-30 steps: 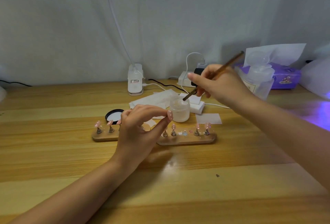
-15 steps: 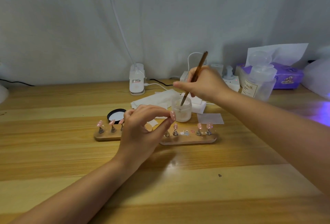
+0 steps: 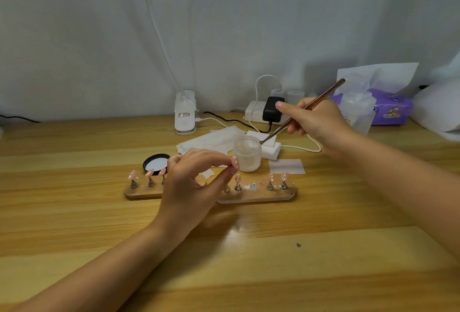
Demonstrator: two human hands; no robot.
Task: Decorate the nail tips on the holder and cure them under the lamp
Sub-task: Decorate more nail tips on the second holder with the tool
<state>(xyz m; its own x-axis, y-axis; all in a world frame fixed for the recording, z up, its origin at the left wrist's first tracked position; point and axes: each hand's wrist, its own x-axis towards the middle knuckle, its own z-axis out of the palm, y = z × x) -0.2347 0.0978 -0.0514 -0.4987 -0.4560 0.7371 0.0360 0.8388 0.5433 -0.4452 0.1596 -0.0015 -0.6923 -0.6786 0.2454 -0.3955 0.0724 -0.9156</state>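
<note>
Wooden bench (image 3: 74,212), pale curtain behind.

Left hand (image 3: 191,187): over the middle of the holder, thumb and forefinger pinched on one nail tip (image 3: 235,162), lifted clear of its stand.

Right hand (image 3: 316,119): fingers closed round a brush (image 3: 302,110), held like a pen; bristle end just past the rim of the open jar (image 3: 247,153), toward the back edge.

Holder (image 3: 256,196): wooden strip near the bench centre, below the left hand; pink tips on metal stands at both ends, small decorations loose on its right half.

Lid (image 3: 155,162): beside the jar, left. Wipes (image 3: 286,166), tissue box (image 3: 388,109), pump bottle (image 3: 358,112): back right.

Progress, by judgement: decorating under way, brush apparently loaded, held tip next; curing not begun. Curing lamp not identifiable.
</note>
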